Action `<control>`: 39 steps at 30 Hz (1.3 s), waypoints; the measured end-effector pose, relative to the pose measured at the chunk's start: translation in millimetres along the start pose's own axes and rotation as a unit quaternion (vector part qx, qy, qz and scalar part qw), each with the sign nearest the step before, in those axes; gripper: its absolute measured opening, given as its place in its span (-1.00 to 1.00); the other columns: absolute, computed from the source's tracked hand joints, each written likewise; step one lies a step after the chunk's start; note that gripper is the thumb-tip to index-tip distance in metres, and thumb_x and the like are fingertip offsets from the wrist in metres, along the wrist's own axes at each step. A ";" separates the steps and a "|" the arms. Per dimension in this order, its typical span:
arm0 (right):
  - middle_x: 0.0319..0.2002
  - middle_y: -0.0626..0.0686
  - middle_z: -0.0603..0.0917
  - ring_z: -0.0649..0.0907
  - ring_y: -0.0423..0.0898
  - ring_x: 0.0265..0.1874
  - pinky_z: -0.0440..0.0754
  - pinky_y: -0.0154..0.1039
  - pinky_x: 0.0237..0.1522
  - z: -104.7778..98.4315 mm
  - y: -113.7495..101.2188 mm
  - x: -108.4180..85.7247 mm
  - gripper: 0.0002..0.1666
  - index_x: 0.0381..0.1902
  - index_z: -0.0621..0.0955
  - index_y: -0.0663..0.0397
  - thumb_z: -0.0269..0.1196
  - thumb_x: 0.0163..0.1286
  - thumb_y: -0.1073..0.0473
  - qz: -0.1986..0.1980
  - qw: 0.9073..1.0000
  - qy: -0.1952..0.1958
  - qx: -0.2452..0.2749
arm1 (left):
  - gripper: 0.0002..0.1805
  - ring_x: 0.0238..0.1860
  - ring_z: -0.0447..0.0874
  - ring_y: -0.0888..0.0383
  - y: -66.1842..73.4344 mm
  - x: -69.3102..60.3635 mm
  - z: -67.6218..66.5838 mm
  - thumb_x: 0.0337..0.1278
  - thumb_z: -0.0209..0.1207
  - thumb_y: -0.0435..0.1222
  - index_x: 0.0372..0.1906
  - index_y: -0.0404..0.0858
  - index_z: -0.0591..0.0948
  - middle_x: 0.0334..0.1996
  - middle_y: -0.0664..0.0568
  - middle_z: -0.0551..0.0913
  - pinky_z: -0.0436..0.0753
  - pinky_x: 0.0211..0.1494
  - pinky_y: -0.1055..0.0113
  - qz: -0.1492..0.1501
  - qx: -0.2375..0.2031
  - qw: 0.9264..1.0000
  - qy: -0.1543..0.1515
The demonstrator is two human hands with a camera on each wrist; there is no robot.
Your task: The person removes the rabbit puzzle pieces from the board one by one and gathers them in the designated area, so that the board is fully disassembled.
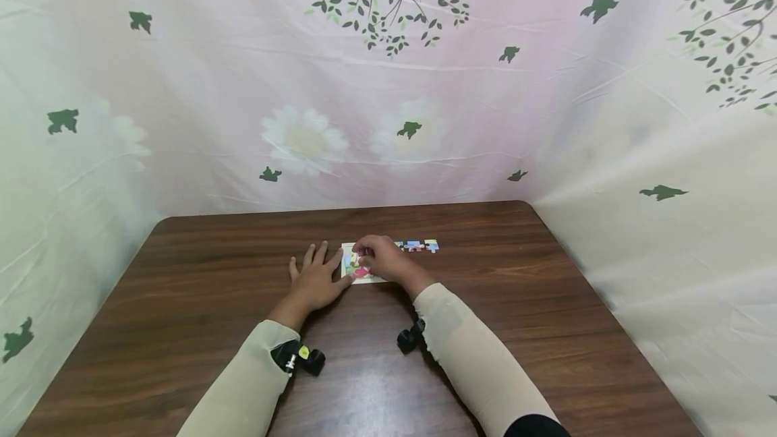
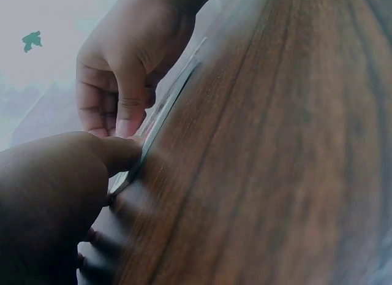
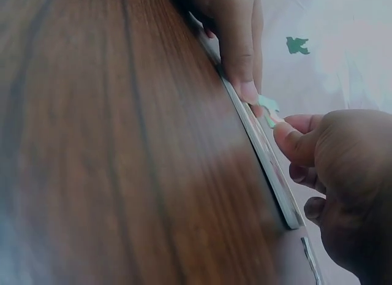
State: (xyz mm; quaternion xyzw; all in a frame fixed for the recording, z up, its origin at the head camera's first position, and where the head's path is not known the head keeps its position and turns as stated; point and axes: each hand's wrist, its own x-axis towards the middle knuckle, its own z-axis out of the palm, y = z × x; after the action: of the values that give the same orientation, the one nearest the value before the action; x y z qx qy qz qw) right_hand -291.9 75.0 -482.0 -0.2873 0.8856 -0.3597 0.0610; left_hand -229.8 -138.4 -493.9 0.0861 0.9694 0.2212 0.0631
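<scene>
A jigsaw puzzle board (image 1: 369,281) with a pale rim and a colourful picture lies flat near the far side of the table. My left hand (image 1: 315,285) rests at its left end with fingers spread, the thumb on the board's near left corner. Over the board, my right hand (image 1: 388,258) pinches a small jigsaw piece (image 3: 269,110) between thumb and forefinger; in the right wrist view the piece is tilted up beside the left thumb. Much of the board is hidden under the right hand.
Several loose jigsaw pieces (image 1: 415,246) lie in a row right of the board. The brown wooden table (image 1: 243,248) ends at a patterned cloth (image 1: 340,181) behind, with more cloth at both sides.
</scene>
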 end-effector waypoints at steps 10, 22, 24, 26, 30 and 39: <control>-0.07 0.02 0.72 0.63 -0.13 -0.15 0.66 -0.20 -0.05 -10.9 11.3 -10.2 -0.75 0.16 0.77 0.06 0.29 0.63 0.29 -0.020 0.999 0.034 -0.003 | -0.12 0.81 -0.29 -0.39 1.7 -0.6 2.4 0.57 0.08 0.24 0.78 -0.01 0.19 0.82 -0.30 -0.17 -0.36 0.65 -0.60 0.005 -0.009 1.000 0.010; 0.11 0.01 0.74 0.63 0.00 0.16 0.61 0.12 0.32 -27.8 31.7 -24.1 -0.71 0.20 0.78 -0.04 0.31 0.62 0.20 -0.015 0.998 0.066 -0.018 | -0.20 0.81 -0.29 -0.39 2.1 -2.9 1.4 0.61 0.05 0.22 0.77 0.08 0.23 0.82 -0.26 -0.11 -0.33 0.65 -0.61 0.005 0.009 1.000 0.003; 0.14 -0.01 0.74 0.58 0.04 0.24 0.51 0.24 0.41 -31.9 37.2 -27.8 -0.72 0.19 0.78 -0.09 0.32 0.62 0.18 -0.009 0.997 0.075 -0.022 | -0.20 0.81 -0.29 -0.39 1.2 -3.2 1.5 0.62 0.05 0.21 0.77 0.08 0.23 0.82 -0.25 -0.10 -0.33 0.65 -0.62 0.006 0.009 1.000 0.004; 0.15 -0.01 0.73 0.54 0.08 0.30 0.43 0.33 0.44 -35.8 42.8 -31.5 -0.72 0.18 0.80 -0.11 0.34 0.60 0.17 -0.005 0.996 0.083 -0.025 | -0.21 0.82 -0.30 -0.38 0.8 -3.5 1.4 0.62 0.05 0.21 0.77 0.08 0.23 0.82 -0.25 -0.11 -0.34 0.64 -0.62 0.006 0.008 1.000 0.004; 0.15 0.02 0.73 0.51 0.14 0.36 0.37 0.38 0.44 -42.9 52.9 -38.0 -0.73 0.16 0.81 -0.12 0.37 0.57 0.16 0.003 0.995 0.092 -0.031 | -0.20 0.82 -0.31 -0.36 0.8 -4.7 0.4 0.62 0.06 0.21 0.77 0.09 0.22 0.82 -0.23 -0.11 -0.35 0.65 -0.61 0.005 0.007 1.000 0.003; 0.23 0.09 0.70 0.45 0.21 0.42 0.24 0.42 0.47 -53.4 63.3 -48.5 -0.74 0.14 0.83 -0.11 0.38 0.56 0.19 0.026 0.996 0.084 -0.015 | -0.21 0.82 -0.29 -0.36 1.6 -5.3 0.5 0.62 0.07 0.18 0.77 0.06 0.23 0.82 -0.24 -0.09 -0.34 0.65 -0.61 0.006 0.001 1.000 0.005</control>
State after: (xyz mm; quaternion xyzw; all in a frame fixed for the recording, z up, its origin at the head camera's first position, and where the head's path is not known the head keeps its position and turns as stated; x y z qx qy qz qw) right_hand -298.0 170.5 -490.2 -0.2342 0.9000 -0.3676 -0.0084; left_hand -224.3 -137.8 -493.1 0.0906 0.9694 0.2211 0.0571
